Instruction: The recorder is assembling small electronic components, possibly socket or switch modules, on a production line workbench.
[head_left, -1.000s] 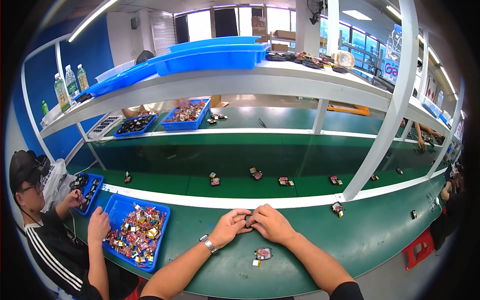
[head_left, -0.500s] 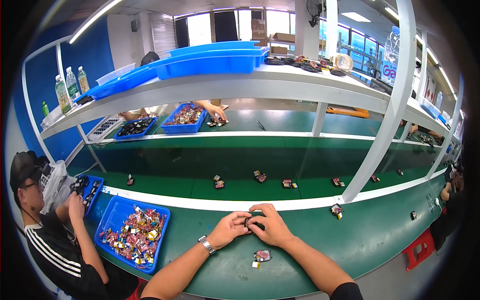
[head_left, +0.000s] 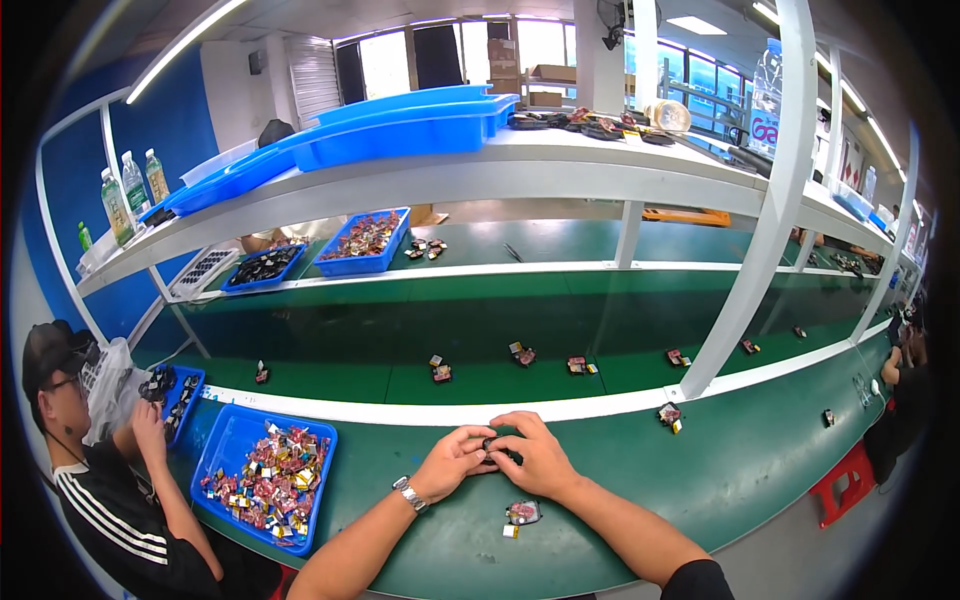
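My left hand (head_left: 452,466) and my right hand (head_left: 533,458) meet over the green bench (head_left: 430,550). Both are closed at the fingertips on a small black part (head_left: 488,447), mostly covered by fingers. The left wrist wears a metal watch. Just below my right hand lies a small electronic assembly (head_left: 522,513), with a red board in a dark frame and a white-and-yellow piece attached. To the left of my left forearm, a blue tray (head_left: 213,440) holds a heap of similar red boards with white and yellow pieces.
A co-worker (head_left: 105,480) sits at the left, hands near a blue tray of black parts (head_left: 183,408). Beyond a white rail (head_left: 400,412), several assemblies lie on a green strip (head_left: 470,380). A white post (head_left: 755,230) rises at right; a shelf (head_left: 440,182) carries blue trays.
My view has shifted slightly. My fingers have moved a little around the black part, which stays between both hands. A hand across the bench has left the small pile of assemblies.
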